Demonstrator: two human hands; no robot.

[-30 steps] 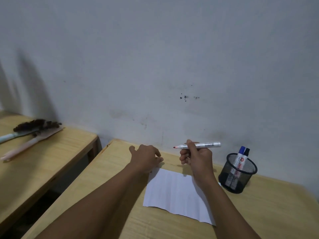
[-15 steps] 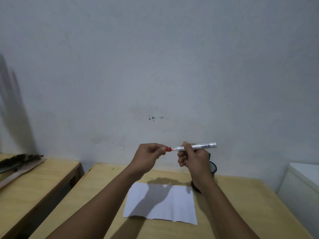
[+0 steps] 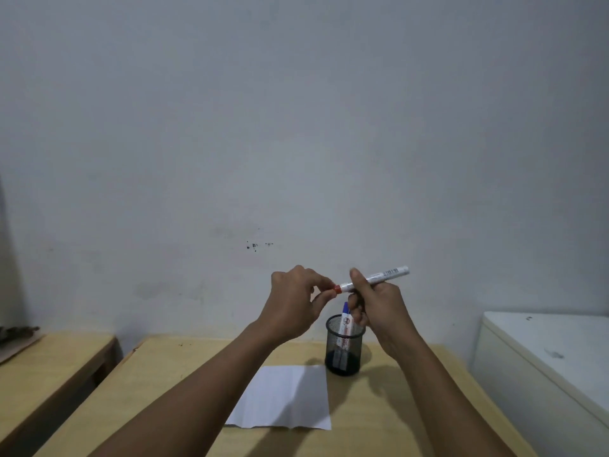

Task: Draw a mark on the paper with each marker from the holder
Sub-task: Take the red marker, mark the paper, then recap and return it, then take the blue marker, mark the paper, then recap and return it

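My right hand (image 3: 375, 301) grips a white marker (image 3: 384, 277) by its barrel, held level in the air above the holder. My left hand (image 3: 295, 300) pinches the marker's red cap (image 3: 336, 289) at the marker's left end; the cap sits against the barrel. Below the hands stands a black mesh holder (image 3: 344, 346) with a blue-capped marker (image 3: 345, 316) upright in it. A white sheet of paper (image 3: 286, 397) lies flat on the wooden table (image 3: 389, 407), just left of the holder and in front of it.
A second wooden table (image 3: 49, 367) stands at the left with a dark brush at its far left edge. A white cabinet (image 3: 547, 354) stands at the right. The grey wall rises directly behind the tables.
One second ago the marker tip was bare and my left hand rested by the paper. The left hand rose and brought the red cap to the tip. The view tilted up and shifted right.
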